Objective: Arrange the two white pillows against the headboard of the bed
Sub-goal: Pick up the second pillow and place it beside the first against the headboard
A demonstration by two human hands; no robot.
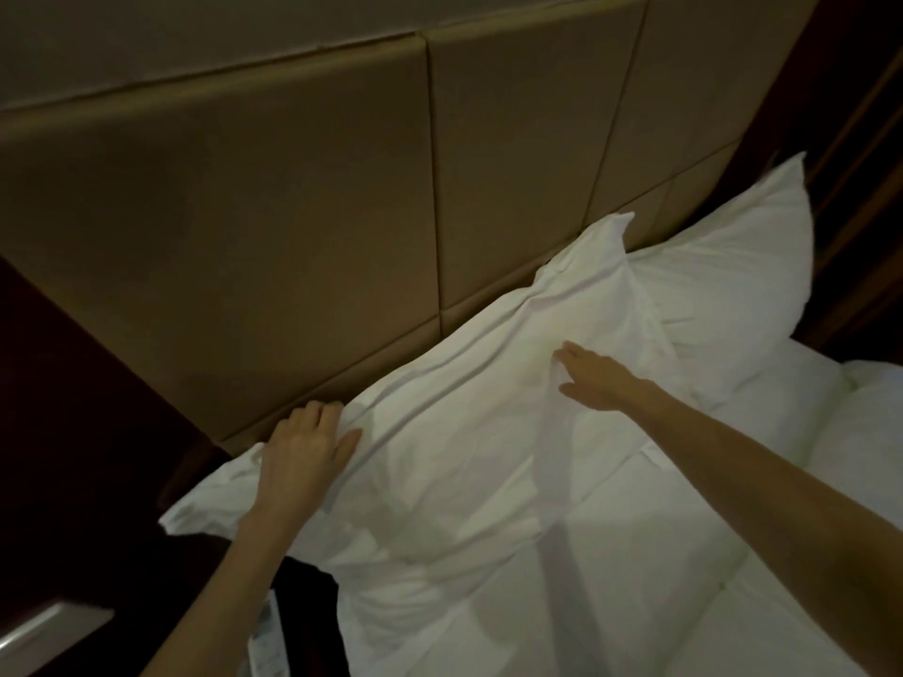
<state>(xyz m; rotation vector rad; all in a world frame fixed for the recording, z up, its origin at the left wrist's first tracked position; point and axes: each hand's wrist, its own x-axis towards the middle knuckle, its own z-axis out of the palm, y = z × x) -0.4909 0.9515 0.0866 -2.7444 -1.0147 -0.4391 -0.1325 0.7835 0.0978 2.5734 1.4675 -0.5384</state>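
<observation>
Two white pillows lean against the tan padded headboard [293, 212]. The near pillow [464, 412] lies across the middle of the view, its top edge touching the headboard's lower panels. The far pillow [723, 266] stands upright at the right, partly tucked behind the near one. My left hand [308, 442] rests on the near pillow's left upper corner, fingers curled over the fabric edge. My right hand [596, 378] lies flat and spread on the same pillow's upper right area.
A white duvet [684, 554] covers the bed below the pillows. Dark wood panelling [860, 139] borders the headboard on the right. A dark bedside unit [73, 432] sits at the left, with a pale surface at the bottom left corner.
</observation>
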